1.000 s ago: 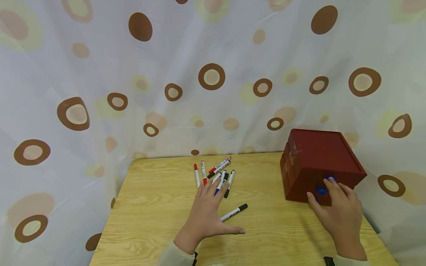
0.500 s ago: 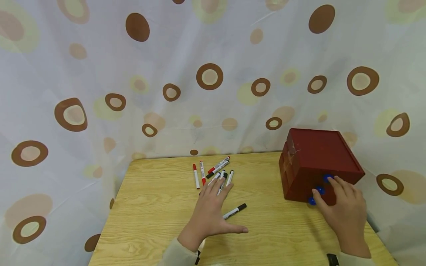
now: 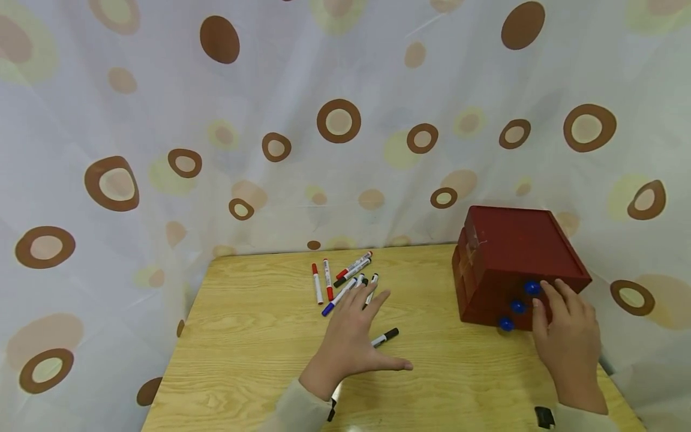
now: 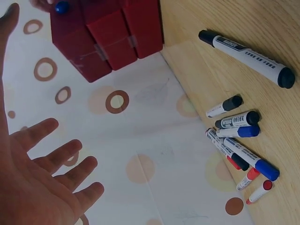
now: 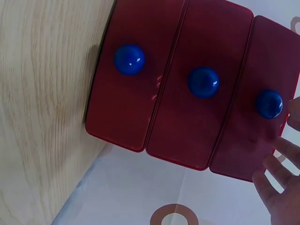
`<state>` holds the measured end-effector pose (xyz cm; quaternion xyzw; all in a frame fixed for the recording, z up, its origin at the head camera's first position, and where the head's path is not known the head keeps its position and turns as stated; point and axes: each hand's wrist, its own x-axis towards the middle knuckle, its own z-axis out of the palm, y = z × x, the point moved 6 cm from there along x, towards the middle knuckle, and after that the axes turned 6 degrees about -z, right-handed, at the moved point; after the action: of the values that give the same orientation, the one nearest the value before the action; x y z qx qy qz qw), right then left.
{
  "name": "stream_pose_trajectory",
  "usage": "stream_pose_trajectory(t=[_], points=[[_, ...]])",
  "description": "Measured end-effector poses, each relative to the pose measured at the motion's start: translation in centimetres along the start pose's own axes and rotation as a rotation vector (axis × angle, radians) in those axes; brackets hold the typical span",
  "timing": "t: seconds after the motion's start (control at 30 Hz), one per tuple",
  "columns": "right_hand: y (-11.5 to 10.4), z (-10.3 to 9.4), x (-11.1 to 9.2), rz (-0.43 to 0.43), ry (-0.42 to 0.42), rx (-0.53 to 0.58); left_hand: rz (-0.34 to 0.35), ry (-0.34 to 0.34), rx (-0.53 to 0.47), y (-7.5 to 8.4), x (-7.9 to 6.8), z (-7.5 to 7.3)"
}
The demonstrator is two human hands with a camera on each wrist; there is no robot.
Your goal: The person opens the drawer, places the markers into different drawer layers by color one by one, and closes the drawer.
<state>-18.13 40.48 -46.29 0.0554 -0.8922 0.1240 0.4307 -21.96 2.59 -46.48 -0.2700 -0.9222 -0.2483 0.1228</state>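
A dark red three-drawer box point(image 3: 526, 240) stands at the right of the table, its drawers shut. Each drawer front carries one round blue knob, and the top knob point(image 5: 269, 104) is closest to my right hand point(image 3: 571, 339). That hand's fingers are apart and hold nothing, beside the box's front. My left hand point(image 3: 348, 342) is spread wide over the table, palm bare in the left wrist view. Under it lies a white marker with a black cap point(image 4: 248, 58), partly covered by the hand in the head view.
Several white markers with red, black and blue caps lie loosely grouped at the table's back middle, including a blue-capped marker point(image 3: 339, 297) and a red-capped marker point(image 3: 317, 284). A spotted curtain point(image 3: 302, 78) hangs behind the wooden table point(image 3: 243, 348).
My right hand has drawn back to the right from the blue knobs, which now show fully. The left hand has drifted slightly right, still spread.
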Motion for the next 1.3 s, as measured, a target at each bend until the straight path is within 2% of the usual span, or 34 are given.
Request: stream_pose_trajectory(t=[0.2,0.43,0.6,0.83,1.07,1.3], points=[[0.6,-0.3,0.3,-0.024,-0.007,-0.036,0.005,-0.013,-0.029,0.5,0.3,0.3],[1.2,-0.8,0.7,0.013,-0.007,-0.025,0.024,-0.014,-0.068,1.2,0.9,1.0],[1.9,-1.1,0.5,0.059,-0.017,-0.033,0.052,-0.013,-0.088,2.5,1.6,1.5],[2.7,-1.2,0.1,0.113,-0.018,-0.012,0.102,0.029,-0.118,4.4,2.8,1.3],[3.5,-1.3,0.6,0.075,0.006,-0.004,0.140,0.032,-0.104,5.6,3.8,1.2],[4.2,-1.5,1.0,0.102,-0.001,0.016,0.213,0.021,-0.042,6.9,4.8,2.1]])
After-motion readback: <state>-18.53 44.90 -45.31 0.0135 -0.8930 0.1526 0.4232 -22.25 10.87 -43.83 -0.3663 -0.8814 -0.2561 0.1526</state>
